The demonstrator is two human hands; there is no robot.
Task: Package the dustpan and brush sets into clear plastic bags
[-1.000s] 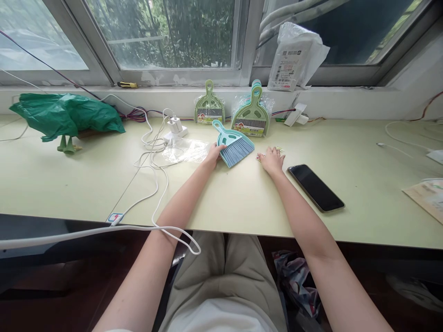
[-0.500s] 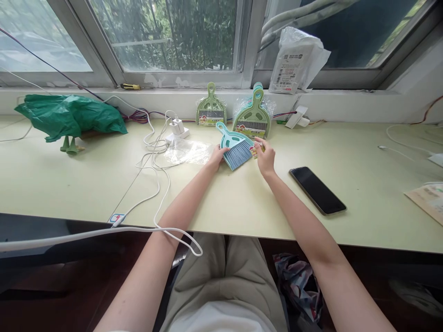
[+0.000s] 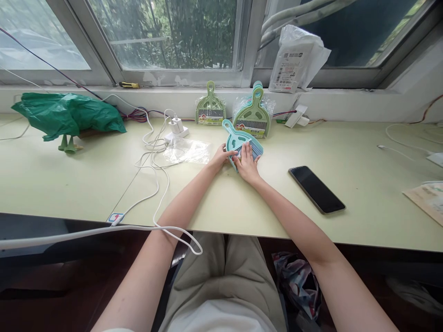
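Note:
A light-blue dustpan [image 3: 238, 135] with a small brush [image 3: 256, 148] nested in it is tilted above the table, handle toward the window. My left hand [image 3: 219, 157] grips its left edge, thumb on top. Across the bristles lies my right hand [image 3: 248, 166], fingers spread and flat. A colourful card label [image 3: 238, 155] shows in part between my hands, mostly covered by the right fingers. Just behind stand a green wrapped dustpan set [image 3: 252, 123] at the front of a stack and a single green set [image 3: 210, 112], both leaning on the wall.
A clear plastic wrapper [image 3: 188, 151] lies left of my hands, beside white cables and a power strip with a charger [image 3: 176, 125]. A phone [image 3: 316, 189] rests at right. A green plastic bag [image 3: 69, 113] sits far left; a white package [image 3: 294, 60] stands on the sill.
My right hand has moved left with the label and now lies flat over the bristles, no longer pinching the label beside them. The dustpan has turned and shifted slightly right.

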